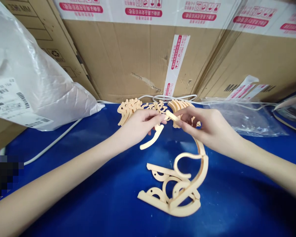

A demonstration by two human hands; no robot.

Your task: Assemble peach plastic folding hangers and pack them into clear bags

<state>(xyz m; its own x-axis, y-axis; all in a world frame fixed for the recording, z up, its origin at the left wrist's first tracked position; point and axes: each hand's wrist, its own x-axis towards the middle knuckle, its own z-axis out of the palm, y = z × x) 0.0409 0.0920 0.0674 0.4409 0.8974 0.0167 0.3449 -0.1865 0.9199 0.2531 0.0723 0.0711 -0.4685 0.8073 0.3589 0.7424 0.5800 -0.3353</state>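
Note:
My left hand [140,125] is closed in a pinch on a curved pale wooden piece [153,138] that hangs down from its fingers. My right hand [207,126] pinches the top end of a tall curved wooden stand [185,184], an assembly of flat scroll-shaped parts resting on the blue table [88,184]. The two hands meet at a small wooden tip [171,116] between their fingertips. Behind the hands lies a heap of several loose wooden cut-outs [135,107].
Large taped cardboard boxes [143,56] wall off the back. A white plastic bag with labels [27,85] lies at the left, a clear plastic bag [244,118] at the right. A white cable [51,143] runs across the table's back edge.

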